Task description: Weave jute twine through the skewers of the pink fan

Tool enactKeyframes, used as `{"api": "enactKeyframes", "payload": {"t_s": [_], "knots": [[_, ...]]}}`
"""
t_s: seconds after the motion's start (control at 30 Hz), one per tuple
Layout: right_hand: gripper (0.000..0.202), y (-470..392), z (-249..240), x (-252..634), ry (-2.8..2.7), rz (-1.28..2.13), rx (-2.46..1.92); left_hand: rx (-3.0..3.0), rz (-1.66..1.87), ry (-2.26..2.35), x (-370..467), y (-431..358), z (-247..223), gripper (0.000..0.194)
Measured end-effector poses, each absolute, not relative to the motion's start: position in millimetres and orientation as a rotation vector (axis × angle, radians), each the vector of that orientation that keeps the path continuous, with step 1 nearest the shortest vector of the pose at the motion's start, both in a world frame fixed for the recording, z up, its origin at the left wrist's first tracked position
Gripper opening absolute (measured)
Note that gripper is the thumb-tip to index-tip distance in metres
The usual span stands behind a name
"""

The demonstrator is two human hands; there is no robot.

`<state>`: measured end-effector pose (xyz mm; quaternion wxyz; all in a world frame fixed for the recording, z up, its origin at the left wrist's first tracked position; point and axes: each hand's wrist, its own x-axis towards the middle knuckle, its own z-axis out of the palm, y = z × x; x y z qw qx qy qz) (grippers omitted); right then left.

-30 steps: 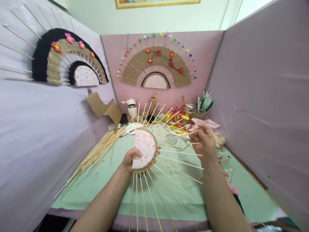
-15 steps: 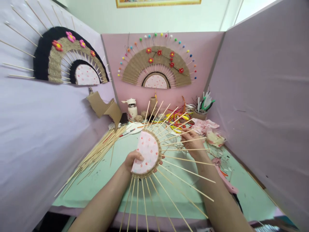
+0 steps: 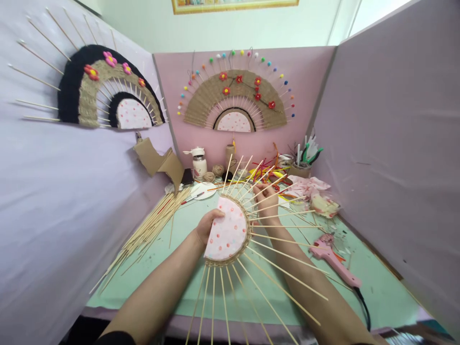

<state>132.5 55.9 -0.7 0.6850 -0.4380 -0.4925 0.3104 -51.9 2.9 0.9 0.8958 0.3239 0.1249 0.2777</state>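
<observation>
My left hand [image 3: 208, 225] is closed on the straight edge of a half-round fan [image 3: 228, 235], its thumb on the white cloth face with red dots. Woven brown twine [image 3: 248, 227] borders the curved edge, and thin wooden sticks [image 3: 287, 261] radiate from it. The fan is tilted, its curve towards the right. Beyond the upper right sticks, my right hand [image 3: 268, 203] has its fingers pinched together. Whatever lies between them is too small to make out. The fingers of my left hand behind the fan are mostly hidden.
Loose sticks [image 3: 151, 227] lie in a pile on the left. A pink glue gun [image 3: 338, 263] with a cord rests at right. Behind stand a white bottle [image 3: 199, 165], twine balls [image 3: 209, 177] and a tool pot [image 3: 300, 170]. Two finished fans [image 3: 201, 100] hang on the partitions.
My right hand has moved left, closer to the fan's upper sticks. The fan and my left hand have shifted slightly right in view. The glue gun now shows fully.
</observation>
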Motion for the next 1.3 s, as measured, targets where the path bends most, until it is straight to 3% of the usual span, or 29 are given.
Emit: {"api": "enactKeyframes", "payload": {"t_s": [0.37, 0.9, 1.3], "knots": [[0.013, 48.2, -3.6, 132.3, -1.009, 0.718, -0.985, 0.582, 0.605, 0.265, -41.9, -10.7, -11.2, 0.058], [0.027, 47.6, 4.7, 158.7, -0.808, 0.749, -0.869, 0.629, 0.726, 0.217, -55.1, -7.4, -6.4, 0.062], [0.026, 43.8, 18.5, 183.8, -0.764, 1.160, -0.622, 0.612, 0.843, 0.267, -68.5, 1.6, -6.5, 0.066]]}}
